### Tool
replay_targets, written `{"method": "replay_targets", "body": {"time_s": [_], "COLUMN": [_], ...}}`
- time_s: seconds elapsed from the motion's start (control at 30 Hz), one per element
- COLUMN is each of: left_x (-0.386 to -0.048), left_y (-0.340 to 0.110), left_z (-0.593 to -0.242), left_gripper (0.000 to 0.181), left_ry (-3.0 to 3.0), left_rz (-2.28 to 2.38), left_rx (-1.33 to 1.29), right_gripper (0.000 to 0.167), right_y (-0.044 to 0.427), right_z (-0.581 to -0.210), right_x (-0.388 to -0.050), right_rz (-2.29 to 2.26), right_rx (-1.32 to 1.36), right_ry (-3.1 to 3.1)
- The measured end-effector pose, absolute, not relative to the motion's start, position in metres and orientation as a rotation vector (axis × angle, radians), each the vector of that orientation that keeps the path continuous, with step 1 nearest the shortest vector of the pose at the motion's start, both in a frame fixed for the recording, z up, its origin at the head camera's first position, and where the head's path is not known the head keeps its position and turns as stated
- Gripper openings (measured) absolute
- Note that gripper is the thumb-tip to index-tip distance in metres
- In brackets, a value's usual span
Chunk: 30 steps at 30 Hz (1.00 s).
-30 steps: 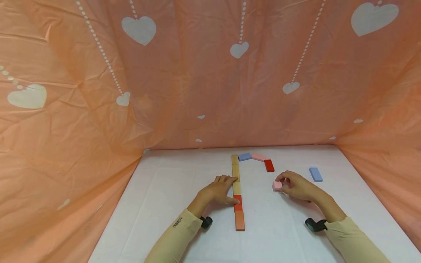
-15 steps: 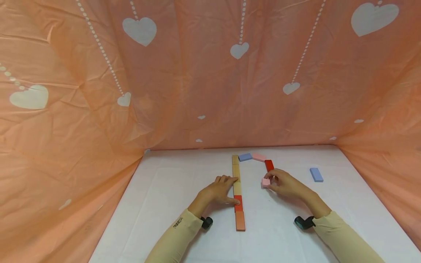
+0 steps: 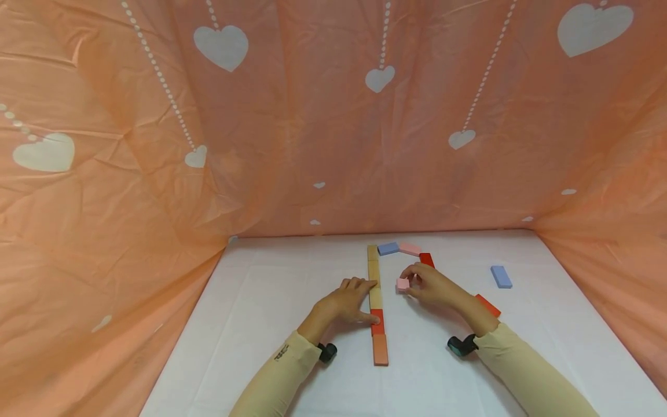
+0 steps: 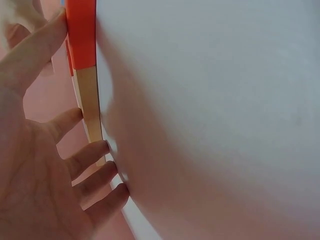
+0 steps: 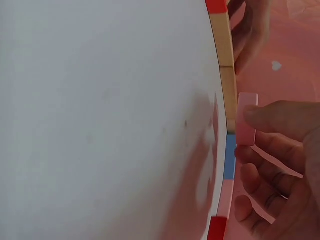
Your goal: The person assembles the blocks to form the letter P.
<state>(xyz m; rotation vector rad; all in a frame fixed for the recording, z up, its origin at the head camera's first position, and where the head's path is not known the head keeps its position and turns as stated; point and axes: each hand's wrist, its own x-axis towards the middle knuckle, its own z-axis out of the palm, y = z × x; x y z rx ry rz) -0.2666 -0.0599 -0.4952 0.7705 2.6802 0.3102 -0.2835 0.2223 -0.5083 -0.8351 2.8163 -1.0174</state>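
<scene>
My right hand [image 3: 433, 291] pinches a small pink block [image 3: 403, 284] above the white table, right of the line of flat blocks. In the right wrist view, the thumb presses one broad face of this pink block [image 5: 246, 120]; the other fingers lie behind or below it. My left hand [image 3: 344, 302] rests at the line's left side with fingers spread. Its thumb touches a red block [image 3: 377, 329], and its forefinger lies on a wooden block [image 3: 373, 271]. An orange block [image 3: 380, 350] forms the near end.
From the line's far end, a blue block [image 3: 388, 249], a pink one [image 3: 410, 249] and a dark red one [image 3: 427, 259] curve right. A loose blue block [image 3: 501, 277] lies farther right. Beside my right forearm lies an orange-red block [image 3: 487, 305]. An orange curtain [image 3: 333, 145] hangs behind.
My right hand has moved left with the pink block, closer to the line. The orange-red block has come into view beside the forearm. My left hand has stayed put.
</scene>
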Motion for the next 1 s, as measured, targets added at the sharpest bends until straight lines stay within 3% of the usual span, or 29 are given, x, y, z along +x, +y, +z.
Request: {"method": "replay_targets", "body": {"time_s": [1.0], "left_x": [-0.264], "left_y": [-0.059], "left_z": [-0.493], "left_gripper": [0.097], "left_ry": [2.68], "left_rz": [0.301], "left_rx": [0.772], "right_gripper": [0.025], "right_y": [0.181], "right_z": [-0.518], "right_x": [-0.3], "right_rz": [-0.961], "right_rx": [-0.746], "right_ry": [2.792]}}
